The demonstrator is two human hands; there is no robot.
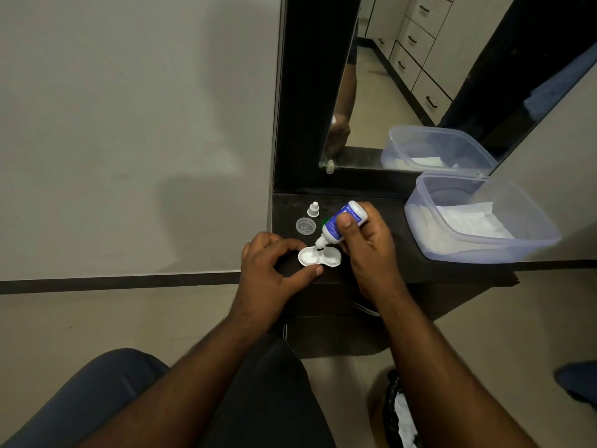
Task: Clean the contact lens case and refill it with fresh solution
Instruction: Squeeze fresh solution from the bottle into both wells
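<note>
Right hand [365,244] grips solution bottle [339,226], nozzle over lens case [319,257]; left hand [271,266] pinches case. Oversqueeze risks overflow onto counter [387,253].

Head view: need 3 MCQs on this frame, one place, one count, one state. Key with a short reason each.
1. Where is the nozzle of the solution bottle aimed?
A. Into the left well of the lens case
B. Into the clear plastic tub
C. At the floor

2. How many wells of the lens case lie open?
A. None
B. One
C. Two

3. What is the state of the bottle's cap?
A. Screwed onto the bottle
B. Off, standing on the dark counter
C. Held in the left hand

Answers:
1 A: the tip of the tilted bottle sits over the case's left well.
2 C: both white cups show uncovered, side by side.
3 B: the small white cap stands apart behind the case, while the right hand holds the bottle and the left hand steadies the case.
</note>
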